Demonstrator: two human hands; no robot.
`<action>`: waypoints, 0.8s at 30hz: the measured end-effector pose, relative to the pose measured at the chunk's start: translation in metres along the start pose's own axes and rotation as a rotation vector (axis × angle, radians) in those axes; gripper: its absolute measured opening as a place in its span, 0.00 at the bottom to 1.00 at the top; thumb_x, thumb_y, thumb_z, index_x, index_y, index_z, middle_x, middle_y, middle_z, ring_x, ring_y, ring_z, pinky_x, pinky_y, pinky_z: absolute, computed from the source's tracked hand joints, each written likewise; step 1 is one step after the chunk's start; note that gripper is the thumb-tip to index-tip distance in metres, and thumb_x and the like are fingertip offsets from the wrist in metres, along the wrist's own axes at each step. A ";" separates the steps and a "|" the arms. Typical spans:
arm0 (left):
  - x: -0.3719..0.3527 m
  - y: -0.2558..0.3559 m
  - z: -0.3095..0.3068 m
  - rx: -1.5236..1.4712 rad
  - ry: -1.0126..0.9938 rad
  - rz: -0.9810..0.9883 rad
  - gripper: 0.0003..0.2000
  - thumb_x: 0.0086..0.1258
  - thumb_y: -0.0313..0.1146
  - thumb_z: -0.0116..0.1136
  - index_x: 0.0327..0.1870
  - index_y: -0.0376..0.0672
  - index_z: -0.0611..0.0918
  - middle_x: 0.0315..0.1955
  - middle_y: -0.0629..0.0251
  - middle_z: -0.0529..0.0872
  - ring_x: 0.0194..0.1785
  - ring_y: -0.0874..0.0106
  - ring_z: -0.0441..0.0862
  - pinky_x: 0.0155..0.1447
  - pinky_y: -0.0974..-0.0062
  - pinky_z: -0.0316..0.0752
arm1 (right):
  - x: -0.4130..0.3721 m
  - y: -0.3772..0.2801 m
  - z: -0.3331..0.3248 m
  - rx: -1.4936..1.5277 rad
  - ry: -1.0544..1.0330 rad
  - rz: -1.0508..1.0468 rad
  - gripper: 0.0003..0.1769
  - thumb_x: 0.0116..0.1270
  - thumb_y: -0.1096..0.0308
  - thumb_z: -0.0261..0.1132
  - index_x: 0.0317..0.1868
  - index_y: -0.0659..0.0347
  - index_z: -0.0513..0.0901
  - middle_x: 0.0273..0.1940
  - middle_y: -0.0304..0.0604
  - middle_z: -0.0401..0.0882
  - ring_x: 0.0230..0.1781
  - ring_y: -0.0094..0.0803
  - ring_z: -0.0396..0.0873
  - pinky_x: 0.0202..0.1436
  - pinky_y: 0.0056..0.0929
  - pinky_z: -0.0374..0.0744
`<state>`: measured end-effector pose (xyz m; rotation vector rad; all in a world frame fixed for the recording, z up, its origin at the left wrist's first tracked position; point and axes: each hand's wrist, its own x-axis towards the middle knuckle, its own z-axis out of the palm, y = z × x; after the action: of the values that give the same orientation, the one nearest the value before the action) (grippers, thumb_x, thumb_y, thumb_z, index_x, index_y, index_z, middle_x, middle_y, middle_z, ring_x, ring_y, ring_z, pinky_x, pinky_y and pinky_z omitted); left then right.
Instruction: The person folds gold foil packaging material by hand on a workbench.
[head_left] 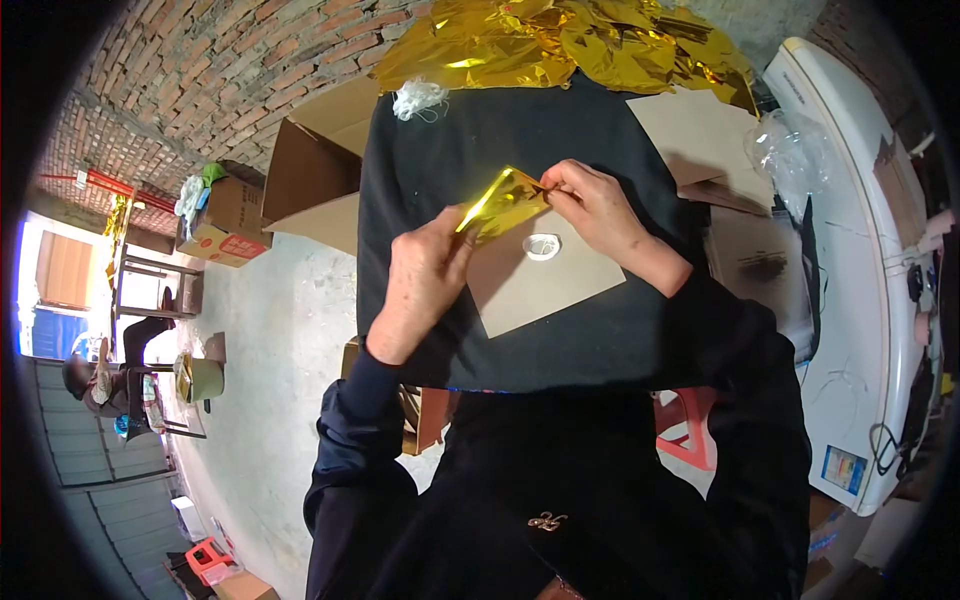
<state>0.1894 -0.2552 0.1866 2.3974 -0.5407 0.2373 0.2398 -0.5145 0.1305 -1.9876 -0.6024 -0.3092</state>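
Note:
A folded piece of shiny gold foil [507, 207] is stretched between my two hands, tilted over the black-covered table. My left hand [421, 272] grips its lower left end, fingers wrapped round the edge. At the right end, my right hand [603, 208] pinches a corner between thumb and fingertips. Beneath lies a beige cardboard sheet [540, 290], partly hidden by the foil and my left hand. On that sheet rests a small white ring-shaped roll [541, 247], just below the foil.
Crumpled gold foil sheets [560, 45] cover the table's far edge, with a bundle of white string [418, 99] beside them. Cardboard pieces [700, 135] lie at the right. An open cardboard box [310, 180] stands left of the table. A person [95, 385] sits far left.

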 end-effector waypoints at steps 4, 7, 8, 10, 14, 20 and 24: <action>0.000 -0.001 0.032 0.193 0.177 0.359 0.23 0.60 0.15 0.65 0.59 0.39 0.86 0.49 0.53 0.92 0.50 0.57 0.92 0.53 0.64 0.86 | 0.005 0.023 0.006 0.050 -0.020 -0.016 0.07 0.72 0.83 0.65 0.46 0.66 0.78 0.41 0.43 0.83 0.36 0.27 0.84 0.43 0.27 0.83; -0.010 0.004 0.055 0.324 0.195 0.427 0.23 0.62 0.17 0.64 0.61 0.37 0.85 0.54 0.54 0.92 0.58 0.63 0.91 0.55 0.68 0.85 | 0.000 0.031 0.003 0.109 -0.056 0.011 0.07 0.71 0.83 0.65 0.44 0.65 0.77 0.40 0.47 0.83 0.39 0.41 0.86 0.43 0.34 0.84; -0.012 0.007 0.060 0.368 0.191 0.441 0.22 0.63 0.18 0.64 0.61 0.36 0.85 0.55 0.54 0.92 0.59 0.63 0.91 0.56 0.68 0.85 | -0.002 0.032 0.002 0.129 -0.067 0.025 0.06 0.70 0.82 0.65 0.43 0.64 0.77 0.39 0.49 0.83 0.41 0.48 0.87 0.43 0.37 0.84; -0.019 0.005 0.071 0.409 0.154 0.452 0.21 0.66 0.22 0.65 0.62 0.36 0.86 0.57 0.54 0.92 0.62 0.62 0.90 0.59 0.66 0.85 | -0.003 0.035 0.000 0.012 -0.071 -0.006 0.07 0.69 0.82 0.65 0.43 0.63 0.77 0.39 0.48 0.83 0.41 0.48 0.85 0.44 0.38 0.84; -0.026 0.005 0.086 0.440 0.108 0.460 0.21 0.68 0.28 0.69 0.62 0.38 0.86 0.59 0.56 0.91 0.65 0.61 0.89 0.61 0.65 0.85 | -0.002 0.050 -0.001 -0.234 -0.042 -0.224 0.10 0.64 0.84 0.67 0.41 0.62 0.78 0.37 0.44 0.81 0.39 0.42 0.83 0.44 0.37 0.82; -0.035 -0.004 0.103 0.471 0.067 0.449 0.24 0.67 0.35 0.74 0.65 0.42 0.85 0.61 0.58 0.90 0.67 0.63 0.87 0.63 0.66 0.84 | -0.004 0.047 -0.005 -0.256 -0.115 -0.222 0.06 0.67 0.81 0.66 0.41 0.62 0.78 0.40 0.45 0.83 0.45 0.48 0.80 0.50 0.44 0.82; -0.035 -0.003 0.102 0.480 0.051 0.438 0.24 0.67 0.36 0.73 0.65 0.43 0.85 0.61 0.59 0.89 0.67 0.63 0.86 0.63 0.65 0.82 | -0.003 0.044 -0.009 -0.286 -0.124 -0.280 0.09 0.63 0.84 0.65 0.41 0.62 0.79 0.39 0.44 0.82 0.47 0.46 0.80 0.50 0.41 0.82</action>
<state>0.1618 -0.3073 0.0963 2.6867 -1.0856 0.6830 0.2612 -0.5400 0.0997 -2.2078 -0.9640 -0.4663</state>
